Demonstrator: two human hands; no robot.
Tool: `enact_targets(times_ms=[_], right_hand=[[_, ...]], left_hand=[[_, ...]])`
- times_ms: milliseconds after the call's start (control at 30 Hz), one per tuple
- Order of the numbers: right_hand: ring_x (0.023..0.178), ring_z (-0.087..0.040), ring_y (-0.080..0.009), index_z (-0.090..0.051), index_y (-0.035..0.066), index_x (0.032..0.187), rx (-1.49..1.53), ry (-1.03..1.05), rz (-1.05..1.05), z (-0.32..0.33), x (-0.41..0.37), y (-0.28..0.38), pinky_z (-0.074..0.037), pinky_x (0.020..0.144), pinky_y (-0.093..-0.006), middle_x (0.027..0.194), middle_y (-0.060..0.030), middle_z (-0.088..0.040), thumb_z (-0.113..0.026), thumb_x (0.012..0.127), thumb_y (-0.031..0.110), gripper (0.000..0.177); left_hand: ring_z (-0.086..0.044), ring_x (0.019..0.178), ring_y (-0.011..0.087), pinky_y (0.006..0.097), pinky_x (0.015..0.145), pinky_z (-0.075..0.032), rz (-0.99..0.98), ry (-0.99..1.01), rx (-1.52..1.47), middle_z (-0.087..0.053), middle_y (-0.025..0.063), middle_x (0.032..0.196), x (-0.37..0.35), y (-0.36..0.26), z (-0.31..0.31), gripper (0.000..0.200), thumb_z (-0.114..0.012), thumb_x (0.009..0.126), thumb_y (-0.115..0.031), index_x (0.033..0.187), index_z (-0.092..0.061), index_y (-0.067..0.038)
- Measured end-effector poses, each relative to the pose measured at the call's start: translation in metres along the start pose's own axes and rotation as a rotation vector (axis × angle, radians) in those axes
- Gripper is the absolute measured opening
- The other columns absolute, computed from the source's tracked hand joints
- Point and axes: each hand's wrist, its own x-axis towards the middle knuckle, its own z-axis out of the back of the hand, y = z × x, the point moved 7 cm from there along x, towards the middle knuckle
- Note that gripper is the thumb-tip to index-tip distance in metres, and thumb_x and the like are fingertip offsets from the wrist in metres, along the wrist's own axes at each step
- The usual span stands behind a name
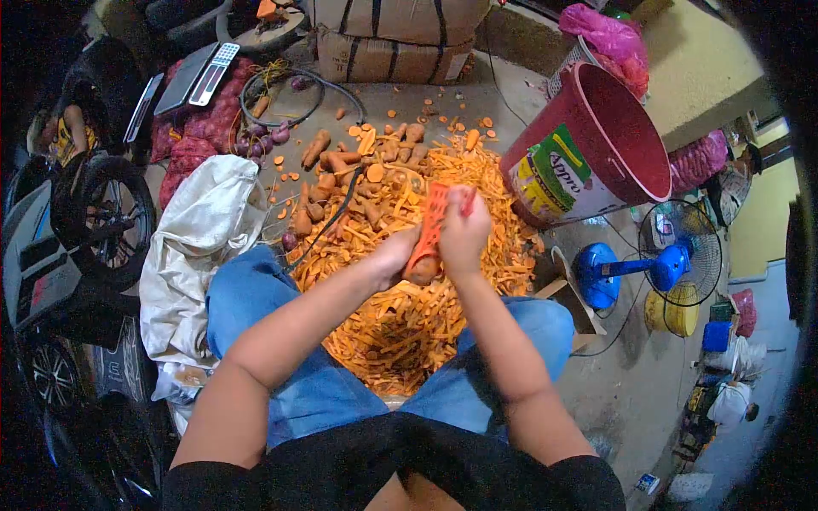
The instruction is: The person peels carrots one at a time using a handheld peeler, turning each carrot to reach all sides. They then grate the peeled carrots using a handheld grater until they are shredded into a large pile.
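Both my hands meet above a large heap of cut carrot strips (pixel 396 328) between my knees. My left hand (pixel 398 255) is closed around a carrot (pixel 422 271), whose blunt end shows below the fingers. Against it, between the hands, is an orange-red slotted tool (pixel 431 220), probably a hand grater. My right hand (pixel 465 234) is wrapped round a red handle (pixel 468 201) that pokes out above the fist. How the handle joins the slotted part is hidden by the fingers. Whole carrots (pixel 400 152) lie on the far side of the heap.
A tilted red bucket (pixel 626 128) stands right of the heap, with a blue fan (pixel 601 272) nearer me. White sacking (pixel 200 230) lies left, beside a motorcycle (pixel 111 213). Farther off are a scale (pixel 192 77), onions (pixel 277 134), a black hose (pixel 319 81) and strapped bales (pixel 392 55).
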Motion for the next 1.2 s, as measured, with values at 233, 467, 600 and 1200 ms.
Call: enact_targets(times_ms=[233, 467, 600, 1200], right_hand=[[0.057, -0.045, -0.0110, -0.050, -0.001, 0.071, 0.148, -0.570, -0.067, 0.091, 0.064, -0.059, -0.037, 0.053, -0.0256, 0.064, -0.0029, -0.051, -0.046, 0.078, 0.013, 0.016], [0.057, -0.040, -0.0082, -0.048, 0.002, 0.071, 0.249, -0.195, 0.141, 0.016, 0.004, 0.011, -0.034, 0.053, -0.0218, 0.062, 0.0009, -0.045, -0.046, 0.079, 0.020, 0.020], [0.055, -0.042, -0.0095, -0.048, 0.002, 0.071, 0.057, -0.169, 0.062, 0.014, 0.013, 0.004, -0.036, 0.051, -0.0233, 0.063, -0.0008, -0.048, -0.046, 0.079, 0.015, 0.016], [0.053, -0.042, -0.0109, -0.049, 0.001, 0.069, 0.183, -0.403, 0.093, 0.030, 0.035, -0.036, -0.035, 0.048, -0.0253, 0.057, -0.0034, -0.047, -0.048, 0.077, 0.014, 0.015]], left_hand=[[-0.054, 0.073, 0.0121, 0.0264, 0.064, -0.044, 0.081, 0.182, 0.212, -0.055, 0.0049, 0.086, -0.035, -0.001, -0.026, 0.037, -0.030, 0.084, -0.033, 0.101, -0.045, -0.005], [-0.054, 0.066, 0.0136, 0.0258, 0.058, -0.046, 0.121, -0.001, -0.226, -0.055, 0.0055, 0.080, 0.011, 0.012, 0.010, 0.036, -0.024, 0.085, -0.033, 0.095, -0.046, -0.006], [-0.054, 0.065, 0.0139, 0.0253, 0.058, -0.045, 0.077, 0.042, 0.008, -0.055, 0.0065, 0.078, -0.002, 0.005, 0.003, 0.037, -0.024, 0.085, -0.032, 0.091, -0.048, -0.005], [-0.054, 0.068, 0.0139, 0.0269, 0.061, -0.045, 0.178, 0.109, 0.189, -0.054, 0.0049, 0.083, -0.008, 0.005, -0.001, 0.036, -0.025, 0.084, -0.034, 0.096, -0.047, -0.009]])
